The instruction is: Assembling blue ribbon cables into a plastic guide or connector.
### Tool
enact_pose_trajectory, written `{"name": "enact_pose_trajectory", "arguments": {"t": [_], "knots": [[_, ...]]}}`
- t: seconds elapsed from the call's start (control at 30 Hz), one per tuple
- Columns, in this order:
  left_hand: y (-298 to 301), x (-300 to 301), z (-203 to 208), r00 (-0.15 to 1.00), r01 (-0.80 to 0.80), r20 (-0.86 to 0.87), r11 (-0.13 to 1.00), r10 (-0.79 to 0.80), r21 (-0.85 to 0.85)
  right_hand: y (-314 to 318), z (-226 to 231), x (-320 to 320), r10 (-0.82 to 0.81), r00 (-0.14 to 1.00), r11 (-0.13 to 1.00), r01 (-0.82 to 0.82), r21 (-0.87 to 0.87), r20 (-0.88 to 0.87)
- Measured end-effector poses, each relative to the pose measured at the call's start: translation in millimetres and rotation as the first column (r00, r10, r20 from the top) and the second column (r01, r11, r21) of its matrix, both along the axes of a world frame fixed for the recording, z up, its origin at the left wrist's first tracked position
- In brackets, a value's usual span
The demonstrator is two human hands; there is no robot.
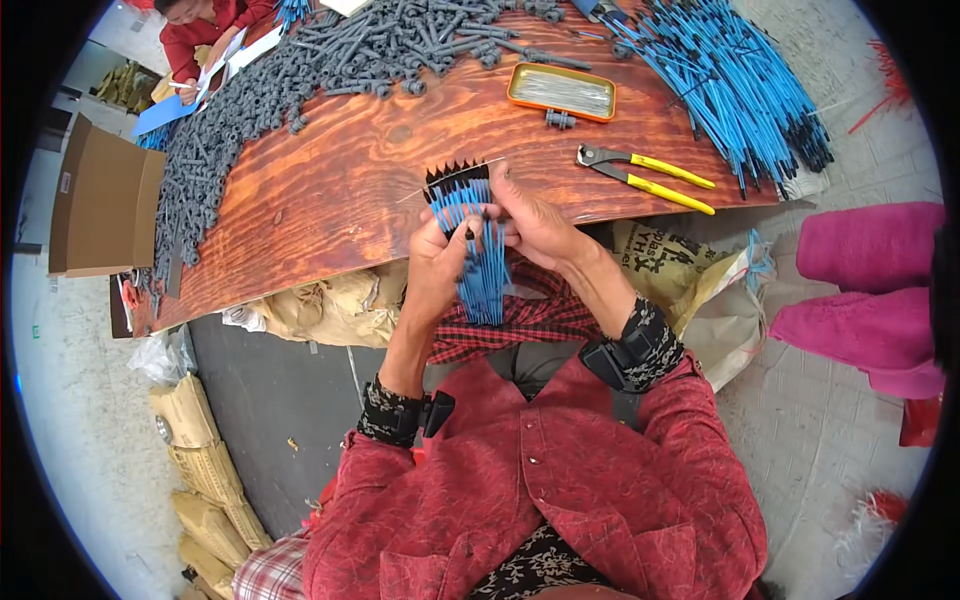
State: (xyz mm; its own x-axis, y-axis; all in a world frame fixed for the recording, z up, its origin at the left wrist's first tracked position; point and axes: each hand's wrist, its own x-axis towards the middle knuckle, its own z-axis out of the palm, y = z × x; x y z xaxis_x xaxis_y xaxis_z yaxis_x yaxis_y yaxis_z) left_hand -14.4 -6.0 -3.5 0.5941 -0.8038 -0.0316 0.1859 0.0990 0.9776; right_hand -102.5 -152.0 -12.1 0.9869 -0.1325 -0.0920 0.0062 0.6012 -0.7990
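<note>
My left hand (pixel 432 262) is closed round a bundle of thin blue rods (pixel 484 285) with black tips, held upright above my lap at the table's near edge. The black tips (pixel 458 174) stand in a row at the top, and a thin metal wire (pixel 411 197) runs slantwise across them, sticking out at the left. On the bundle's right side, my right hand (pixel 545 225) grips with its fingers partly behind the rods. Its raised thumb is by the wire's right end; whether it presses on the wire I cannot tell.
Yellow-handled end-cutting pliers (pixel 672 173) and an orange tin (pixel 513 83) of thin metal pins lie on the wooden table (pixel 340 165). Grey plastic fittings (pixel 330 60) are heaped behind, blue rods (pixel 735 90) at right. A cardboard box (pixel 108 200) stands left; a person (pixel 205 40) sits beyond.
</note>
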Motion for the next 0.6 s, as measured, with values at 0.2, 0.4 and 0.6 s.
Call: {"name": "enact_pose_trajectory", "arguments": {"t": [0.2,0.4,0.6], "knots": [[4.7,4.9,4.3,0.998,-0.002,0.057,0.998,-0.001,0.059,5.7,14.6,1.7,-0.047,0.999,0.998,0.046,0.051,0.010],[-3.3,-0.2,21.4,0.990,0.095,-0.095,0.992,-0.102,-0.081,-6.9,-2.4,3.5,0.015,0.998,0.999,-0.017,0.030,0.064],[2.0,1.6,10.9,0.981,0.114,-0.151,0.991,-0.123,-0.070,-20.4,20.2,-5.7,-0.215,0.976,0.962,0.219,-0.163,0.043]]}}
